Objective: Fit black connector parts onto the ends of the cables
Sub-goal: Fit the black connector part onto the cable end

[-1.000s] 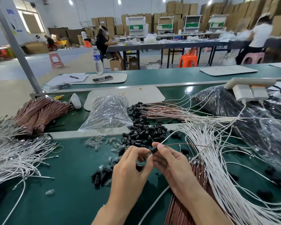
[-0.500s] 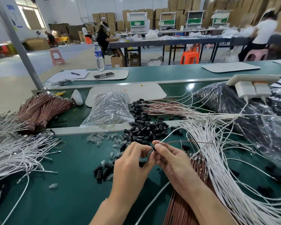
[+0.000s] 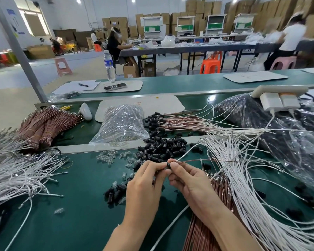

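Observation:
My left hand [image 3: 145, 180] and my right hand [image 3: 187, 180] meet fingertip to fingertip above the green bench [image 3: 76, 223]. Between them sits a small black connector part [image 3: 169, 165], pinched from both sides. A white cable [image 3: 186, 153] and a thin brown cable [image 3: 210, 160] run out of it to the right. A heap of loose black connector parts [image 3: 161, 145] lies just beyond my hands, and a smaller cluster [image 3: 114, 193] lies to the left of my left wrist.
White cables [image 3: 252, 187] fan out on the right over brown cables [image 3: 219, 185]. More white cables [image 3: 13, 174] and a brown bundle [image 3: 42, 125] lie at left. A clear bag [image 3: 120, 124], finished cables with black ends [image 3: 170, 122], dark bags [image 3: 288, 134] and a power strip [image 3: 277, 95] stand behind.
The view has dipped slightly and my hands have closed in tighter around the black part; the white and brown cables still lead off to the right.

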{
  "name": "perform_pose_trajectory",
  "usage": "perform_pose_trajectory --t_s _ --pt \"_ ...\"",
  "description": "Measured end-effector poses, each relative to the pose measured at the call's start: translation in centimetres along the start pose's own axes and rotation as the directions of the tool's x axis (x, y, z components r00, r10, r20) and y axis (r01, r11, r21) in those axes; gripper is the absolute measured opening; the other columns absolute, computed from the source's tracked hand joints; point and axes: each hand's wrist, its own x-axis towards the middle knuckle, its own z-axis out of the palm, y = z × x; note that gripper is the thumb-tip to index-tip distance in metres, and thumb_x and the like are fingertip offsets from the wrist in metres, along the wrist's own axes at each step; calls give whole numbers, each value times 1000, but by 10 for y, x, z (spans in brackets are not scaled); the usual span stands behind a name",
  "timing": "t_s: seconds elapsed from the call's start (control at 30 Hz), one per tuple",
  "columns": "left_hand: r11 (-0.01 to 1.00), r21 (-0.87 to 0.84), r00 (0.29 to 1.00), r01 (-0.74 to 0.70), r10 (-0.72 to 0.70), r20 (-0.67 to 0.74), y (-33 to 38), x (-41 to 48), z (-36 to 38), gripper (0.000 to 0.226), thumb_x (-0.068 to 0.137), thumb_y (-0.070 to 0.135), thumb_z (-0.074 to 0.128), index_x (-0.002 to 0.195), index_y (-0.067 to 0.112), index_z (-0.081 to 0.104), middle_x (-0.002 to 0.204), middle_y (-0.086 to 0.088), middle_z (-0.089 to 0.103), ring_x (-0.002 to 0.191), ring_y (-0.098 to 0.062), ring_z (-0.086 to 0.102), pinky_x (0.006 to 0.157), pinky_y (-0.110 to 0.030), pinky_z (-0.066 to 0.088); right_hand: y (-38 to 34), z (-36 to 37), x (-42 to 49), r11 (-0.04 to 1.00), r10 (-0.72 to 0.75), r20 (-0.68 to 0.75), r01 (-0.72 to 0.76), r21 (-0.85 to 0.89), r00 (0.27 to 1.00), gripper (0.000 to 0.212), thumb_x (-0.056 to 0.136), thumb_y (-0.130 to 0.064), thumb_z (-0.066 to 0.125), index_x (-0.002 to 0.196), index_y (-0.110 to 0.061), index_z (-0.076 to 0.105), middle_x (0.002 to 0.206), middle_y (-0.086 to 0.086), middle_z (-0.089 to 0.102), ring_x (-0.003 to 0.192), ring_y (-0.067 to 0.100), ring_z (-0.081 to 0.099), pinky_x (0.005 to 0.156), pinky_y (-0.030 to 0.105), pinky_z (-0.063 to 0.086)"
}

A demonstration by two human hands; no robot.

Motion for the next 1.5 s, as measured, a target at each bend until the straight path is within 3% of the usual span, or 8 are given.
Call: perform_pose_trajectory --t_s 0.2,0.37,0.57,0.83,1.0,1.17,1.3,1.5 --pt "999 44 1000 0 -1 26 2 1 -2 11 100 36 56 109 30 58 95 19 60 81 -5 60 68 -28 53 -2 -1 3 991 -54 -138 70 111 989 14 77 -21 76 87 -12 78 84 7 73 72 14 71 63 22 58" --pt "999 35 996 -26 23 87 5 -1 -2 20 99 46 54 116 37 54 103 24 58 94 4 58 79 -11 45 -2 -1 1 989 -144 -86 139 -58 986 16 72 -30 80 84 -20 80 87 4 74 82 16 72 70 22 59" --pt "995 84 996 -54 48 79 4 -1 3 21 99 47 51 112 32 59 104 23 60 96 4 59 80 -18 48 2 -4 4 979 -144 -132 122 -163 981 25 76 -27 72 89 -5 72 86 13 75 81 25 73 72 26 60" --pt "1000 10 998 -7 6 57 2 0 3 18 98 45 53 114 40 57 106 26 59 95 3 60 79 -7 43 2 -2 4 994 -102 -105 104 20 989 28 79 -22 70 98 -2 67 79 7 74 72 14 71 65 20 57" --pt "994 -59 994 93 -90 54 0 0 1 28 97 53 54 123 42 57 104 25 59 90 -5 62 76 -14 48 1 1 1 994 -108 -79 110 21 991 32 73 -22 79 99 -6 66 83 6 74 81 16 73 66 21 57" --pt "979 177 991 98 -112 68 1 -1 3 41 101 65 33 121 36 54 96 28 58 98 14 51 87 -12 37 1 0 0 982 -173 -119 162 -92 978 27 69 -30 83 87 -13 72 90 11 77 90 23 76 69 21 58" --pt "940 328 995 88 -95 5 8 2 5 33 105 56 27 106 32 50 83 23 56 80 1 53 87 -20 27 3 1 0 981 -177 -70 170 -97 982 16 69 -29 84 79 -19 76 94 16 77 96 29 75 81 26 60" --pt "878 460 991 130 -114 -63 9 2 6 37 104 48 33 99 22 58 72 14 58 68 -10 58 81 -29 34 4 3 -2 982 -165 -27 161 -103 986 28 86 -24 72 99 0 69 99 15 77 99 27 75 82 25 59"
